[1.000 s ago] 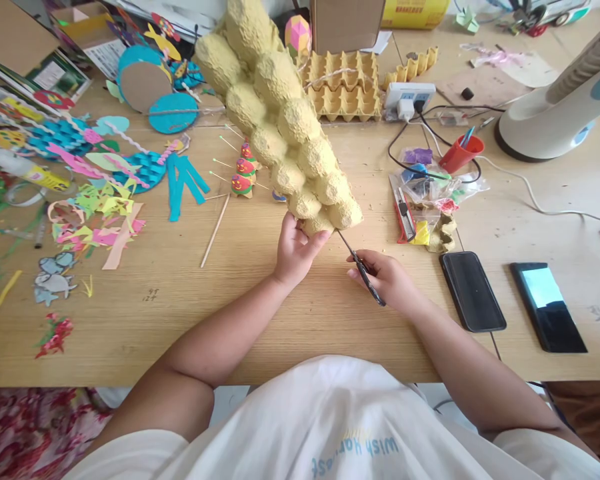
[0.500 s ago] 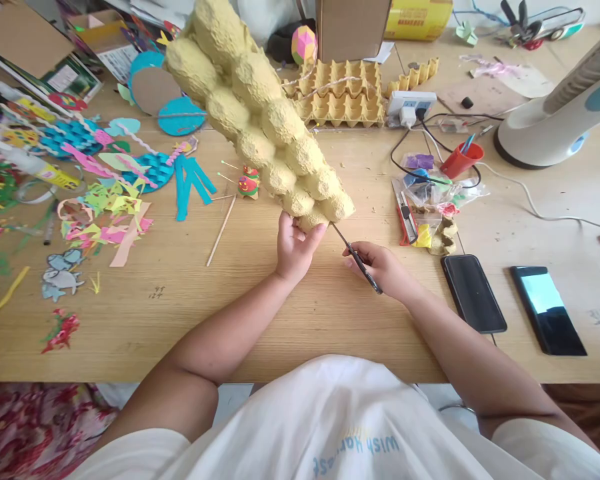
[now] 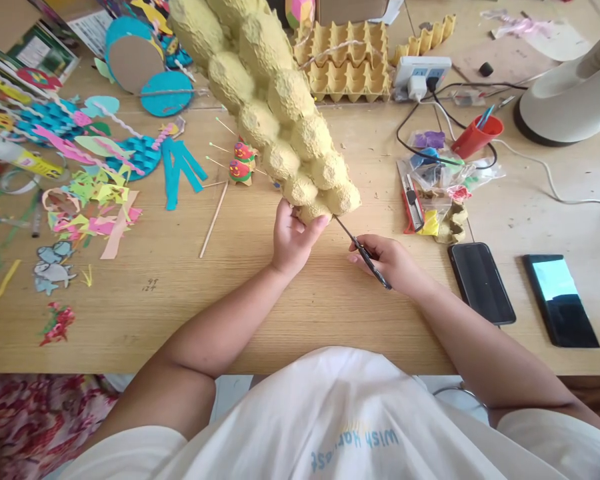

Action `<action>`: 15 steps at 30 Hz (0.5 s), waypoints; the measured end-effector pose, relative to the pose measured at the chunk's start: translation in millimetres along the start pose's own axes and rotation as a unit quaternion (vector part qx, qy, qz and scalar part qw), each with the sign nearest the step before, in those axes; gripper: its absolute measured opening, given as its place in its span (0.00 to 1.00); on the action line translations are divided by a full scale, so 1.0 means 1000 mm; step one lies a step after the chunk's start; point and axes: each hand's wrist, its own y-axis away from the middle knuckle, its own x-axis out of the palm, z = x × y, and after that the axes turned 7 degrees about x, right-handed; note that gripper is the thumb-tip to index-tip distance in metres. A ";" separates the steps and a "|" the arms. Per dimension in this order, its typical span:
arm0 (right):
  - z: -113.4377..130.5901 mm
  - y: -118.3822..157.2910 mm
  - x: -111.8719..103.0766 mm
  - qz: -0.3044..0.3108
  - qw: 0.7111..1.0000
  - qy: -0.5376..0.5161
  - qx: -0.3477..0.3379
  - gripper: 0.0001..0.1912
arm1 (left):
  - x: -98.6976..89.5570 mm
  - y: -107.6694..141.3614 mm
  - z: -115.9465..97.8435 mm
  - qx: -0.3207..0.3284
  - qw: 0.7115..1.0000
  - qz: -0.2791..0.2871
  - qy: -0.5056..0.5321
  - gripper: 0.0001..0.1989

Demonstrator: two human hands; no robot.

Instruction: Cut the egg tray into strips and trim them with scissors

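Observation:
My left hand (image 3: 297, 240) grips the near end of a yellow egg carton strip (image 3: 280, 127), thumb on one side and fingers behind. The strip is bumpy side up, tilted, and runs away past the top edge of the view. My right hand (image 3: 383, 261) is wrapped round the black handles of a pair of scissors (image 3: 367, 257). The scissors' blades point up and left and reach the strip's near end beside my left thumb; their tips are hidden behind the cardboard.
A yellow egg tray (image 3: 350, 80) lies at the back. To the right are a box cutter (image 3: 413, 203), a red cup (image 3: 477, 137), a power strip (image 3: 423, 70) and two phones (image 3: 483, 283). Paper scraps (image 3: 93, 203), a wooden stick (image 3: 214, 220) and painted crafts (image 3: 243, 163) lie left.
The camera view has tipped down and shifted slightly, so the table things sit higher. Both hands keep their holds, and the scissors stay at the strip's near end.

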 end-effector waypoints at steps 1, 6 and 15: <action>-0.001 -0.001 0.000 0.002 1.000 -0.003 -0.002 0.21 | 0.000 0.000 0.001 0.006 1.000 -0.003 0.001 0.34; 0.000 -0.003 -0.002 0.011 1.000 0.000 -0.011 0.18 | 0.002 -0.002 0.001 0.010 1.000 -0.009 0.003 0.31; -0.003 -0.004 0.002 -0.009 0.999 0.028 -0.025 0.17 | 0.005 -0.004 -0.002 -0.020 0.999 -0.027 0.021 0.34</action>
